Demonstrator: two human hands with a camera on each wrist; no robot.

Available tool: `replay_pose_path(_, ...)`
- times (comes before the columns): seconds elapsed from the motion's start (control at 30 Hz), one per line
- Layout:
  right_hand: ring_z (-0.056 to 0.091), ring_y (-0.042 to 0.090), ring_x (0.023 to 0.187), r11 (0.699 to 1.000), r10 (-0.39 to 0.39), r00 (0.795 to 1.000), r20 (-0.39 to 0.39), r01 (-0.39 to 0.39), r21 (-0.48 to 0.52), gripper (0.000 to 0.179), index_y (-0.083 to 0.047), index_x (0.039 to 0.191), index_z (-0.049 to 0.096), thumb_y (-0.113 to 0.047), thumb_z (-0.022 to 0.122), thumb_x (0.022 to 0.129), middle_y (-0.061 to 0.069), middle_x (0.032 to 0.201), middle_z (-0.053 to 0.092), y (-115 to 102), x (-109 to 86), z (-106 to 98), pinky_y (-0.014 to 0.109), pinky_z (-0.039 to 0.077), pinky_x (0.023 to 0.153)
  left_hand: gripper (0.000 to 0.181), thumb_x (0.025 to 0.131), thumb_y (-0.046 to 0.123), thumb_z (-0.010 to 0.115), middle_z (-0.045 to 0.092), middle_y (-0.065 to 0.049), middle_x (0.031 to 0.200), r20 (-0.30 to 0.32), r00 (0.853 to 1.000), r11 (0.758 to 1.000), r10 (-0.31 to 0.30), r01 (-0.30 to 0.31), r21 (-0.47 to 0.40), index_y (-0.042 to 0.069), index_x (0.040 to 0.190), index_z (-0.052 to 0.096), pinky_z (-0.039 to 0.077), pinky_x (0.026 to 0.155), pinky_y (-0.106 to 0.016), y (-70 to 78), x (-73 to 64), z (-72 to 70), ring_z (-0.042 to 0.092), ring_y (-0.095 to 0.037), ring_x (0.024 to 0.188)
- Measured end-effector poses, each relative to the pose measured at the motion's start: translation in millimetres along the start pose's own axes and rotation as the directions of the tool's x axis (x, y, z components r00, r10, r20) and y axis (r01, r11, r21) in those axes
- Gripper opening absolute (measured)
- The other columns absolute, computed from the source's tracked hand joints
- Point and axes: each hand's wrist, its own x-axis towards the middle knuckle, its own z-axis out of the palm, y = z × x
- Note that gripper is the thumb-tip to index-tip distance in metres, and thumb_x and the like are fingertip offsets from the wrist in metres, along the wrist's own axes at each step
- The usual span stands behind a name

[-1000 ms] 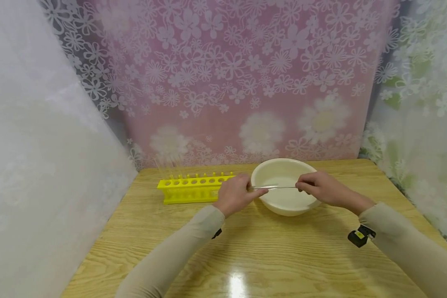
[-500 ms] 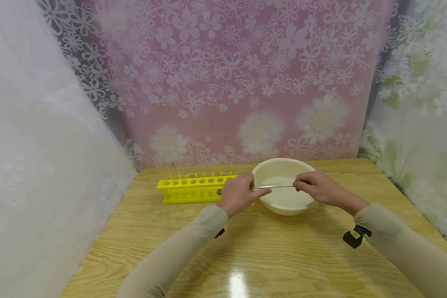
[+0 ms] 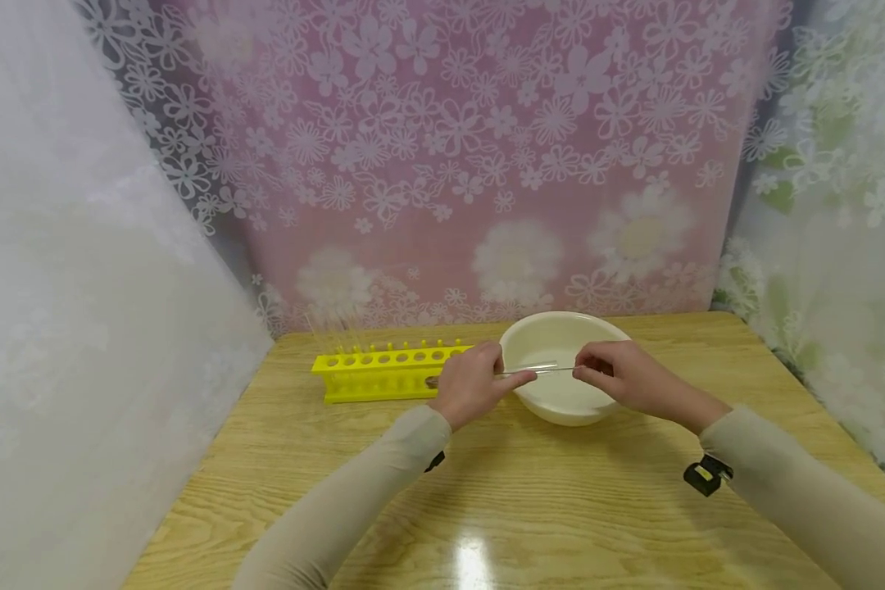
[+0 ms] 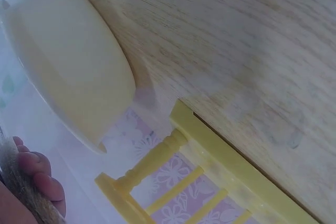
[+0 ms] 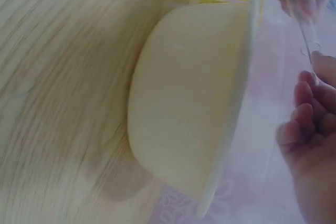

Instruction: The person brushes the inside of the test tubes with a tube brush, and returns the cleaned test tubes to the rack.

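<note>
My left hand (image 3: 474, 381) grips a clear glass test tube (image 3: 540, 366), which lies nearly level with its mouth to the right. Inside the tube, bristles of a test tube brush (image 4: 32, 195) show by the curled left fingers in the left wrist view. The brush's thin wire handle (image 3: 566, 369) comes out of the mouth, and the fingertips of my right hand (image 3: 627, 378) pinch it. Both hands are raised; tube mouth and right hand are over a cream basin (image 3: 568, 416). The left hand covers the tube's middle.
A yellow test tube rack (image 3: 376, 382) stands left of the basin, partly behind the left hand. Several clear tubes (image 3: 333, 332) stand at its left end. Floral curtains (image 3: 450, 164) enclose the wooden table (image 3: 546, 508) at back and sides.
My right hand has moved a little left, closer to the tube mouth, so less of the wire shows between the hands. The left hand has shifted slightly right, still holding the tube.
</note>
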Motion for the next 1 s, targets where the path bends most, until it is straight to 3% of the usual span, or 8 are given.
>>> replay_pose_path(0.23,0.053,0.001,0.08,0.939,-0.247,0.964,-0.101,0.213,-0.27,0.025,-0.016,0.098,0.065,-0.005,0.081,0.083,-0.009,0.09,0.06,-1.4,-5.9,4.6,0.026,0.051,0.068,0.056,0.084,0.078,0.056,0.051,0.008,0.07,0.003,1.0,0.999,0.015,-0.015,-0.028,0.022,0.08,0.05,0.038,0.045,-0.027,-1.1,0.0,-0.4,0.047,-0.011,0.05)
replay_pose_path(0.4,0.052,0.002,0.078,0.893,-0.371,0.921,-0.12,0.318,-0.32,0.029,-0.015,0.093,0.064,0.0,0.083,0.077,-0.007,0.089,0.059,-1.1,-6.6,5.0,0.023,0.049,0.065,0.055,0.084,0.078,0.057,0.051,0.008,0.07,-0.007,1.0,0.999,0.018,-0.018,-0.034,0.023,0.079,0.05,0.037,0.044,-0.027,-3.0,-0.6,1.2,0.047,-0.011,0.049)
replay_pose_path(0.5,0.05,0.001,0.076,0.885,-0.388,0.915,-0.107,0.339,-0.319,0.027,-0.014,0.092,0.064,0.001,0.082,0.079,-0.008,0.087,0.058,-1.5,-7.0,4.7,0.022,0.048,0.064,0.055,0.083,0.077,0.058,0.05,0.008,0.07,-0.004,1.0,0.999,0.014,-0.014,-0.03,0.023,0.079,0.05,0.035,0.044,-0.026,-3.4,-1.0,1.2,0.047,-0.011,0.049)
replay_pose_path(0.63,0.047,-0.002,0.07,0.938,-0.304,0.949,-0.086,0.282,-0.2,0.021,-0.016,0.092,0.064,-0.001,0.077,0.085,-0.008,0.083,0.06,-4.2,-7.3,3.2,0.021,0.045,0.06,0.055,0.082,0.077,0.06,0.051,0.008,0.07,-0.006,1.0,1.0,0.014,-0.014,-0.023,0.023,0.079,0.05,0.033,0.044,-0.026,-2.8,-1.3,-0.2,0.046,-0.01,0.049)
replay_pose_path(0.73,0.042,-0.001,0.06,0.984,-0.179,0.982,-0.064,0.178,-0.017,0.014,-0.017,0.09,0.063,-0.005,0.071,0.093,-0.005,0.074,0.059,-6.2,-6.5,1.0,0.022,0.04,0.056,0.056,0.081,0.077,0.06,0.05,0.008,0.069,-0.018,1.0,1.0,0.022,-0.022,-0.016,0.023,0.079,0.05,0.033,0.043,-0.026,-2.4,-1.4,-1.2,0.045,-0.01,0.049)
replay_pose_path(0.8,0.038,0.003,0.055,0.99,-0.094,0.995,-0.04,0.098,0.103,0.013,-0.017,0.088,0.062,-0.009,0.066,0.097,-0.003,0.068,0.054,-7.2,-5.3,-0.8,0.025,0.038,0.053,0.056,0.081,0.078,0.06,0.05,0.009,0.069,-0.028,0.999,1.0,0.028,-0.029,-0.011,0.023,0.079,0.049,0.032,0.044,-0.026,-2.0,-1.4,-1.3,0.045,-0.009,0.049)
replay_pose_path(0.9,0.034,0.01,0.052,0.958,0.03,0.999,0.036,-0.039,0.285,0.017,-0.01,0.087,0.06,-0.015,0.059,0.103,0.0,0.064,0.046,-8.2,-3.1,-3.1,0.03,0.036,0.051,0.056,0.081,0.078,0.06,0.049,0.009,0.068,-0.043,0.998,0.999,0.044,-0.044,0.005,0.023,0.079,0.049,0.032,0.043,-0.025,-1.2,-1.5,-1.3,0.043,-0.009,0.048)
replay_pose_path(1.0,0.031,0.017,0.051,0.862,0.143,0.977,0.159,-0.201,0.464,0.029,0.0,0.087,0.054,-0.021,0.051,0.107,0.002,0.064,0.041,-8.7,-0.8,-4.3,0.034,0.035,0.051,0.056,0.082,0.078,0.059,0.048,0.009,0.069,-0.049,0.996,0.997,0.068,-0.066,0.041,0.023,0.079,0.047,0.031,0.043,-0.024,-0.1,-2.0,-0.9,0.041,-0.009,0.048)
